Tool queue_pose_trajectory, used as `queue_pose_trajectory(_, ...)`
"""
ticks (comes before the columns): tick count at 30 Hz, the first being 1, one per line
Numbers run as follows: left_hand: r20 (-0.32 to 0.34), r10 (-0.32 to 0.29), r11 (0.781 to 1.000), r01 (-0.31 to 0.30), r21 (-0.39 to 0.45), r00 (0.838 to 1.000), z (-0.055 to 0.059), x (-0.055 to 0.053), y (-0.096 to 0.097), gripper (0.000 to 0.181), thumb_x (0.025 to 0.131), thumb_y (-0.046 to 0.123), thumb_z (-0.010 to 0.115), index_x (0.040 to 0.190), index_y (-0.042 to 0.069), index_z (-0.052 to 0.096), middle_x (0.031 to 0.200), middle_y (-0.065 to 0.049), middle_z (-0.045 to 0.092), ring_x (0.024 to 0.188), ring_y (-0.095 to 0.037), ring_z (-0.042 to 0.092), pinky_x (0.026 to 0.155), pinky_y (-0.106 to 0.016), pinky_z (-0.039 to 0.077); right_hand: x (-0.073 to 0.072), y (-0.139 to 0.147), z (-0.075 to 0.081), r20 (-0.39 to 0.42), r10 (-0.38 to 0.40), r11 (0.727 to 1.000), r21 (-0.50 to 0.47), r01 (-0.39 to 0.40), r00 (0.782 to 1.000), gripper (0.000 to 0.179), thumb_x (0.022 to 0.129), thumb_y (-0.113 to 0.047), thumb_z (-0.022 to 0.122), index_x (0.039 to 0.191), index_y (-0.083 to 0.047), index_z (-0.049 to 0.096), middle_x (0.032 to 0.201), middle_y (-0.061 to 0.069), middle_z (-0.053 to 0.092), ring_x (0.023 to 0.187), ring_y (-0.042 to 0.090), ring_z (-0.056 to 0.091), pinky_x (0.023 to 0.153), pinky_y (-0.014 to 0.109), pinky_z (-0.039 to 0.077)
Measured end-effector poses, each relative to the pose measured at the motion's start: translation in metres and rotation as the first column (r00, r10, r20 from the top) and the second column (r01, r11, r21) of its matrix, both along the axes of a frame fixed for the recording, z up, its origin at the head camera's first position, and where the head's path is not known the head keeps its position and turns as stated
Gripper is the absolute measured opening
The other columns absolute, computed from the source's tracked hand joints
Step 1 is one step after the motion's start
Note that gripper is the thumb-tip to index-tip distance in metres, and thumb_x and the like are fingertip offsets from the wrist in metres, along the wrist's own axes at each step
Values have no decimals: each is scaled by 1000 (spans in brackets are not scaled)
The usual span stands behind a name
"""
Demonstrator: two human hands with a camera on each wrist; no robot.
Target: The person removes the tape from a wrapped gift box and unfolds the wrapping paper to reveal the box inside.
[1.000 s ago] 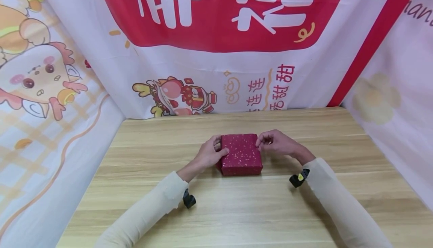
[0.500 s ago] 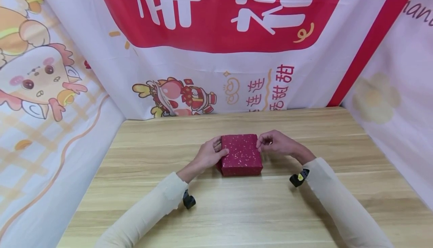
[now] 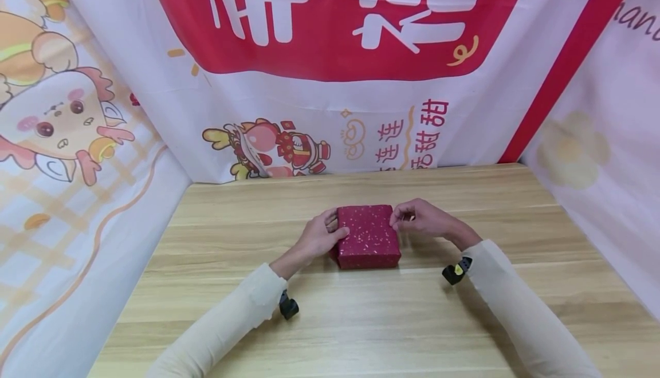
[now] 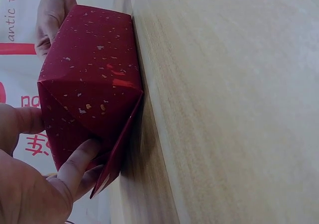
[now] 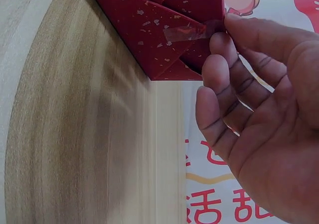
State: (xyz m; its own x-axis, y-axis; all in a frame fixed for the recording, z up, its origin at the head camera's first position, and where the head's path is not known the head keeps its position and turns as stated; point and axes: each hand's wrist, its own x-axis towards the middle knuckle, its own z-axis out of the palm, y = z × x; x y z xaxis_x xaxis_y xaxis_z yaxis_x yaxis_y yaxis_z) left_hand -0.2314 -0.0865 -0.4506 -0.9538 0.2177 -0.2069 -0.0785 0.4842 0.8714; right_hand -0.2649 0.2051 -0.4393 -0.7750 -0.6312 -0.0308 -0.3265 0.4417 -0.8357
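Observation:
A box wrapped in dark red, gold-flecked paper [image 3: 367,235] sits on the wooden table. My left hand [image 3: 315,236] grips its left end, thumb on the top edge and fingers against the folded end. In the left wrist view, that end's paper flap [image 4: 115,157] stands loose beside the fingers. At the opposite end, the right wrist view shows the paper folded over, with a strip of clear tape [image 5: 185,33] across the folds. My right hand [image 3: 427,217] pinches near the tape's upper end at the box edge with thumb and forefinger; the other fingers are loosely bent.
The light wooden tabletop [image 3: 361,332] reaches back to a printed cloth [image 3: 330,97] hanging behind it. More printed cloths hang at the left [image 3: 103,206] and right [image 3: 593,137]. A small black camera [image 3: 454,274] is worn at the right wrist.

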Motion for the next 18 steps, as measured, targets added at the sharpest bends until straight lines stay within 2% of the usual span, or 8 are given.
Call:
queue_pose_trajectory(3, 3, -1, 1000, 1, 4, 1000, 0, 0, 0, 68, 98, 29, 61, 154, 10, 28, 155, -12, 40, 141, -27, 43, 118, -43, 36, 1, -1, -1, 15, 19, 1000, 12, -19, 1000, 8, 97, -11, 60, 94, -8, 66, 93, 11, 66, 96, 36, 60, 82, 29, 51)
queue_pose_trajectory(8, -3, -8, 1000, 8, 3, 1000, -1, 0, -1, 68, 98, 28, 62, 154, 10, 28, 155, -12, 40, 141, -27, 43, 117, -43, 37, 2, -2, -3, 63, 51, 999, 12, -52, 997, 10, 102, -11, 51, 98, -7, 59, 95, 20, 59, 95, 37, 55, 84, 41, 52)
queue_pose_trajectory(13, 1, -6, 1000, 6, -3, 1000, -1, 0, -1, 68, 98, 29, 61, 154, 11, 29, 155, -12, 41, 141, -27, 43, 117, -43, 37, 4, -1, -7, 106, 53, 999, -16, -51, 993, 11, 104, -14, 47, 102, -7, 56, 97, 16, 57, 98, 37, 54, 87, 46, 51)
queue_pose_trajectory(18, 7, -2, 1000, 2, 1, 1000, 0, 0, -1, 68, 98, 28, 62, 154, 10, 28, 155, -12, 40, 141, -27, 43, 117, -44, 37, 5, 1, -12, 118, 33, 996, -83, -24, 992, 12, 101, -14, 52, 110, -7, 55, 101, 14, 57, 101, 38, 54, 89, 47, 52)
